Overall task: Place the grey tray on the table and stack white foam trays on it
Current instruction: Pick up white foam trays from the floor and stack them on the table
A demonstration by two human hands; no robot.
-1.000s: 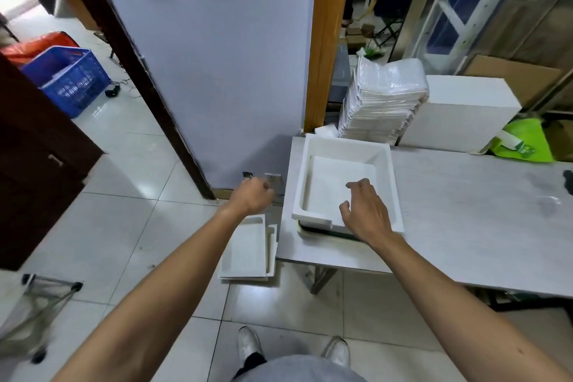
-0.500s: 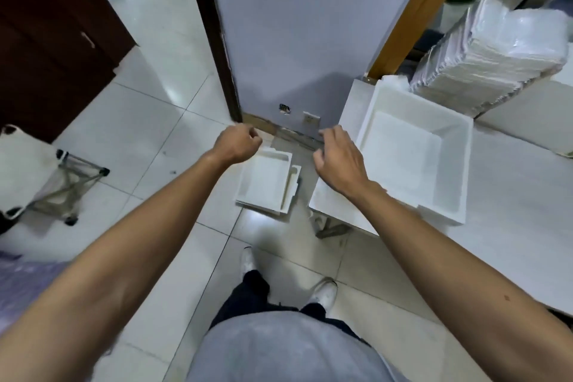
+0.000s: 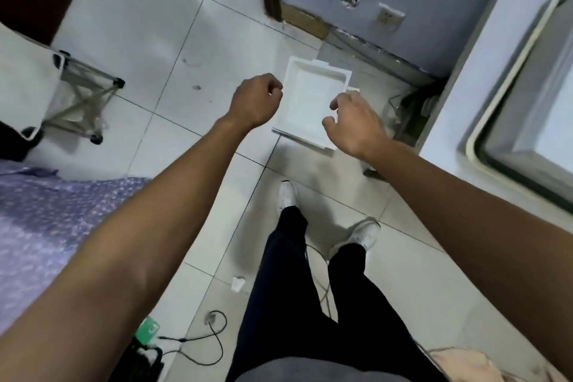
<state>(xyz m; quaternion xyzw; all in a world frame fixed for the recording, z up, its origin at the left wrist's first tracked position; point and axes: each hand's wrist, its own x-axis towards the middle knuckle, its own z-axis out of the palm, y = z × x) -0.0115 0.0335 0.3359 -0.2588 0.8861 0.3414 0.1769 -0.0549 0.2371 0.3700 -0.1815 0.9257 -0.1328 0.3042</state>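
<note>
A short stack of white foam trays (image 3: 311, 99) lies on the floor tiles by the wall, left of the table leg. My left hand (image 3: 257, 102) hovers at the stack's left edge, curled into a fist with nothing in it. My right hand (image 3: 356, 122) hangs over the stack's right near corner, fingers loosely bent and empty. At the right, blurred, one white foam tray (image 3: 511, 71) sits on the table (image 3: 455, 93), with the grey tray's (image 3: 496, 163) dark rim showing beneath it.
A folding trolley (image 3: 83, 102) stands on the left. Purple bubble wrap (image 3: 46, 226) lies at the lower left. Cables and a green-labelled device (image 3: 210, 341) trail on the floor near my feet (image 3: 286, 195). A wall socket (image 3: 389, 18) is behind the trays.
The view has tipped down from the table to the floor. My right hand left the tray on the table and dropped with the left hand towards the floor stack.
</note>
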